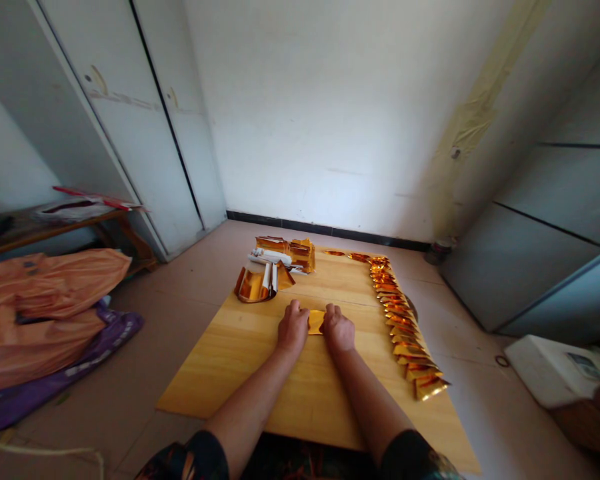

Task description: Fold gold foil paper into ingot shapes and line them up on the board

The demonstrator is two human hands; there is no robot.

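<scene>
A small piece of gold foil paper (316,323) lies low over the wooden board (300,380), stretched between my two hands. My left hand (294,328) is closed on its left edge, and my right hand (339,329) grips its right edge. The fingers curl inward, so the foil's side edges are hidden. Beyond my left hand sit loose sheets of gold foil paper (255,283) with white backs, some curled. Behind them is another stack of gold sheets (300,253). Along the board's right side runs a long row of folded gold foil pieces (400,327), overlapping one another.
A white wall (330,120) stands beyond the board, with grey cabinets (125,120) at the left. Orange cloth (55,293) and a purple bag (90,360) lie at the left. On the right are a grey cabinet (545,233) and a white box (550,367).
</scene>
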